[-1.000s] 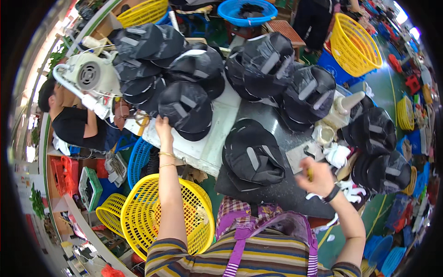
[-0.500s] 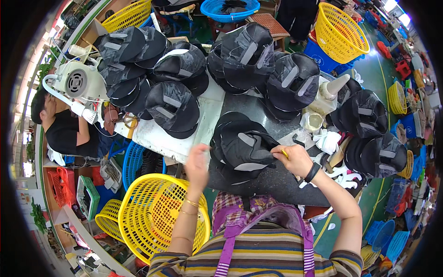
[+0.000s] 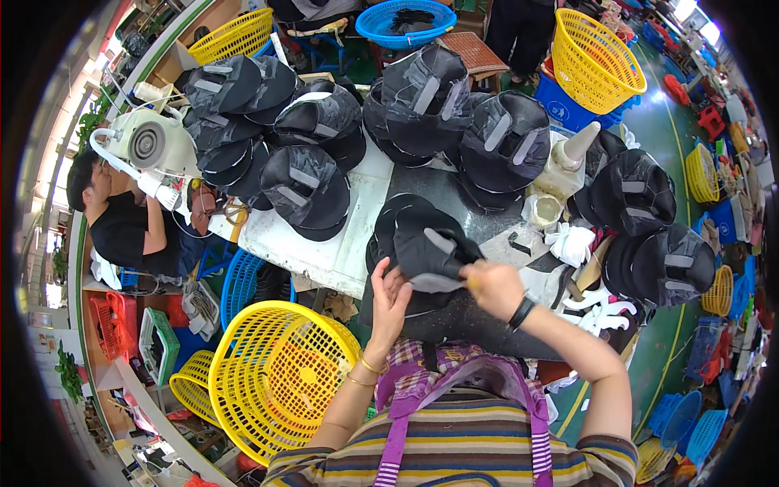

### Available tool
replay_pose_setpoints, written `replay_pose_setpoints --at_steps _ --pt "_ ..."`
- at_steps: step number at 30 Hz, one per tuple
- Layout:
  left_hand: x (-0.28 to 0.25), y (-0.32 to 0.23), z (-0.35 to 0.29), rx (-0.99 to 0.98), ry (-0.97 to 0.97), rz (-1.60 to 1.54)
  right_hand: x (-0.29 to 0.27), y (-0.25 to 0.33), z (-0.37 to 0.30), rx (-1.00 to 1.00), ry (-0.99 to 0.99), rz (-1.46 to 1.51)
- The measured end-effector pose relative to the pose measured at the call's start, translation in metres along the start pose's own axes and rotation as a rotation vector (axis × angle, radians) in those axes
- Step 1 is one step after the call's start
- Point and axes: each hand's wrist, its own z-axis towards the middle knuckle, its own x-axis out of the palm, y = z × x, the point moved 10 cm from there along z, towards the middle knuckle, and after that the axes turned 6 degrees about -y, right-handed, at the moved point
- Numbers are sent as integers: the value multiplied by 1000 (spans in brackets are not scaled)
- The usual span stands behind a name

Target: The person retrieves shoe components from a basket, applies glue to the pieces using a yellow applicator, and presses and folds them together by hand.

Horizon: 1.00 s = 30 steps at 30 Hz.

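In front of me on the dark tabletop lies a stack of black sewn fabric pieces (image 3: 418, 243), curved like caps, with a pale grey strip and a grey lower edge on the top one. My left hand (image 3: 389, 304) is at the near left side of the stack, fingers apart and pointing up; whether it touches the fabric I cannot tell. Closed at the stack's right edge, my right hand (image 3: 497, 288) grips a small yellow tool (image 3: 473, 282), mostly hidden by the fingers and blurred.
Similar black stacks (image 3: 304, 191) line the table's far side and right. A whitish bottle with a cone spout (image 3: 578, 150) and an open jar (image 3: 545, 210) stand at right, near white pieces (image 3: 596, 307). A yellow basket (image 3: 235, 381) stands left; another person (image 3: 130, 227) sits beyond.
My left hand has moved right, to the stack's near edge. My right hand has shifted slightly left and down with the yellow tool, and the top fabric piece has changed shape.
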Motion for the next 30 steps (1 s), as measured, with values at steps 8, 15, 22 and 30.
replay_pose_setpoints --at_steps 8,15,22,30 --pt "-1 -61 10 141 4 489 -113 -89 18 509 71 1208" --pt "160 -68 9 -379 614 -515 -111 -90 -10 405 118 1500" --pt "186 -81 19 258 606 303 -97 -110 -30 481 57 1602" --pt "136 -129 92 639 333 548 -100 -125 -47 530 5 1529"
